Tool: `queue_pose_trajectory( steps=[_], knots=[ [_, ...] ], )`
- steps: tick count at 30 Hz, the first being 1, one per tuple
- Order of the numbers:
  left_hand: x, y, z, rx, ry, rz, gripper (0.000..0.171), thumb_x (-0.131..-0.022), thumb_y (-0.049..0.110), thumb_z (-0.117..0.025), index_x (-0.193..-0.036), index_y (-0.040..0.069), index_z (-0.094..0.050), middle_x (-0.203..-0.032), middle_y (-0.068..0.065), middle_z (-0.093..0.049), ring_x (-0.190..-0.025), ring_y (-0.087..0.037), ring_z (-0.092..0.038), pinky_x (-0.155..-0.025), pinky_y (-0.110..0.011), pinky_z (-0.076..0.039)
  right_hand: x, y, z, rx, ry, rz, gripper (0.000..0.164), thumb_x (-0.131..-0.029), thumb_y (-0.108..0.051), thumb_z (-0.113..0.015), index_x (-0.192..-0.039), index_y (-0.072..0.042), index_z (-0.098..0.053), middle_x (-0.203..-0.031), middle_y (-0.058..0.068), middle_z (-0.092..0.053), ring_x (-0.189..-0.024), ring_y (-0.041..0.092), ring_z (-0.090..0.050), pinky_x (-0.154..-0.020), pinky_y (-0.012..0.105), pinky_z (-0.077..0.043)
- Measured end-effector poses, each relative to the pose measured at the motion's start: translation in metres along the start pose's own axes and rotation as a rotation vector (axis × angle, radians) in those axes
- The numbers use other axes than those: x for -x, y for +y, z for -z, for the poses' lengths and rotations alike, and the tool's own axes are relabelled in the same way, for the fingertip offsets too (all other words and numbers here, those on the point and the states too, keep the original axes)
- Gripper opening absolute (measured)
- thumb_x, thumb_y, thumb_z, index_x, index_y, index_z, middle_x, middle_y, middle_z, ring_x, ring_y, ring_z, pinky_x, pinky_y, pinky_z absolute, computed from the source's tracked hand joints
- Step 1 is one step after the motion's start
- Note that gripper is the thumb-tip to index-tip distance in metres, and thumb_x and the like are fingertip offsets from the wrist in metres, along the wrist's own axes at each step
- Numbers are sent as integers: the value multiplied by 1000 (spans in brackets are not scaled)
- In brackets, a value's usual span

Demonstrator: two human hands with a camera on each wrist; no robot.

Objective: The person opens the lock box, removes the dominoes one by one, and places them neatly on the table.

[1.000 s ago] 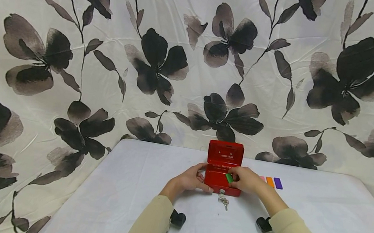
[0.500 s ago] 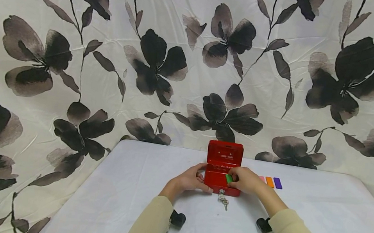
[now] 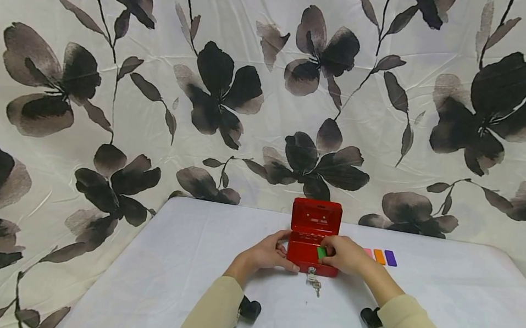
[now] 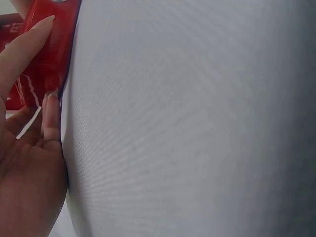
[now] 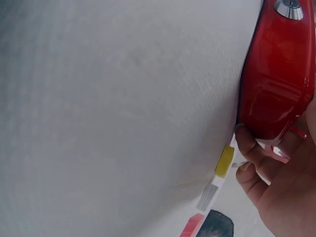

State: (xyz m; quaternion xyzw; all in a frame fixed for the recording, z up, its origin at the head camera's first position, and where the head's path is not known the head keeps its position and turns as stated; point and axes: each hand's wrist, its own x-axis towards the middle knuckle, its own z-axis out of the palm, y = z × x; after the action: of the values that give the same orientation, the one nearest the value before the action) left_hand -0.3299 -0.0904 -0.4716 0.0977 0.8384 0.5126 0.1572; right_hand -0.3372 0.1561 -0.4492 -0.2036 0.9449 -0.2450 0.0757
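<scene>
A red metal cash box (image 3: 301, 250) stands with its lid (image 3: 317, 216) raised. My left hand (image 3: 263, 251) holds the box at its left side; in the left wrist view the thumb (image 4: 29, 47) lies on the red front wall while other fingers reach round the side. Over the right half of the open box, my right hand (image 3: 345, 252) pinches a small flat green piece (image 3: 321, 252). From the front lock hangs a key (image 3: 314, 285) on a ring. In the right wrist view, two fingers of that hand sit outside the box's side, low by the table.
Right of the box, flat pink (image 3: 368, 252), orange (image 3: 380, 257) and purple (image 3: 391, 258) pieces lie in a row on the white cloth. A yellow piece (image 5: 224, 161) shows close to the box in the right wrist view. A floral curtain (image 3: 271, 104) hangs behind the table.
The green piece has dipped slightly lower into the box, with my right hand still on it. My left hand and the box have stayed put.
</scene>
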Motion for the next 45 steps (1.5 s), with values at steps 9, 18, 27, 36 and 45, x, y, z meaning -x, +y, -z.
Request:
queue_pose_trajectory(
  steps=[9, 18, 27, 36, 45],
  knots=[
    [1, 0, -1, 5, 3, 6, 100, -71, 26, -95, -156, 23, -41, -111, -3, -60, -101, -22, -54, -91, -37, -53, 2, 2, 1, -7, -3, 19, 28, -89, -13, -80, -112, -5, -66, -82, 1, -58, -81, 18, -53, -77, 33, -50],
    [1, 2, -1, 9, -3, -1, 100, -71, 26, -95, -156, 23, -41, -109, -4, -60, -100, -22, -55, -90, -36, -52, 9, 3, 8, -41, 23, 88, 30, -89, -15, -81, -112, -6, -64, -86, 1, -59, -83, 18, -54, -78, 34, -52],
    [3, 2, 0, 0, 0, 1, 99, -72, 26, -94, -156, 23, -41, -109, -4, -60, -100, -22, -54, -89, -36, -52, 11, 5, 13, -53, 41, 110, 32, -87, -18, -83, -113, -7, -65, -92, 0, -62, -87, 19, -56, -82, 36, -55],
    [1, -2, -2, 16, 6, -3, 99, -72, 25, -95, -156, 23, -41, -112, -3, -60, -100, -22, -54, -91, -37, -53, 22, 3, 19, -70, 58, 111, 36, -87, -20, -83, -114, -5, -65, -98, 1, -64, -90, 22, -58, -79, 36, -55],
    [-1, -2, -1, 31, 6, -1, 100, -71, 24, -95, -156, 22, -42, -112, -3, -60, -101, -23, -54, -91, -37, -53, 33, 7, 29, -103, 108, 174, 35, -88, -19, -81, -114, -3, -65, -101, 2, -66, -96, 25, -60, -79, 35, -51]
  ],
)
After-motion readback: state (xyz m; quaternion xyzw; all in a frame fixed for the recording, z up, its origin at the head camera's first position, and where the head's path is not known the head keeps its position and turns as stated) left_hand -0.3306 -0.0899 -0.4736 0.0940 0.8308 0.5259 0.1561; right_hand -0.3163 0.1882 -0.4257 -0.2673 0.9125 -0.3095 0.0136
